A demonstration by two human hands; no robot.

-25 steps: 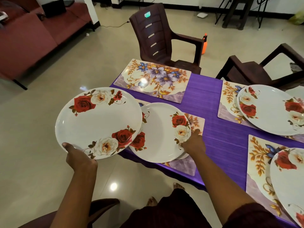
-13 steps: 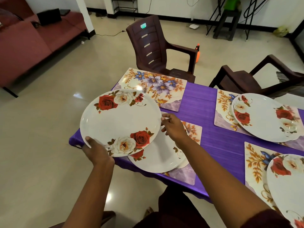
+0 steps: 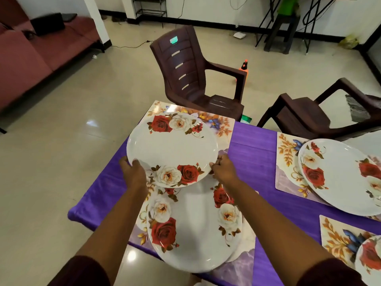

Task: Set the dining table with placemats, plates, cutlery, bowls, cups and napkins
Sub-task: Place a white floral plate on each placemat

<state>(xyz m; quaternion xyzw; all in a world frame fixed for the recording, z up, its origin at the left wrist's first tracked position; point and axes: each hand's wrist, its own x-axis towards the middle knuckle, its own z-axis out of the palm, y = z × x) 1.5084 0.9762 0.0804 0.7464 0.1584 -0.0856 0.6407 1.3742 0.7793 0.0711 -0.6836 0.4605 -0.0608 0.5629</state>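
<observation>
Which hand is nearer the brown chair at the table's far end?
Right. The right hand holds the plate's rim on the chair's side; the left hand holds the opposite rim.

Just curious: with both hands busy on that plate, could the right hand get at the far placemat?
Probably yes. The right hand grips the held plate at its rim, right above the far placemat. Only that plate hangs over the mat; nothing else blocks it.

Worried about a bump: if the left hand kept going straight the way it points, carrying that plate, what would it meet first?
Probably the far placemat; the left hand points there, holding the plate above it. Beyond stands a chair. Depth unclear.
</observation>
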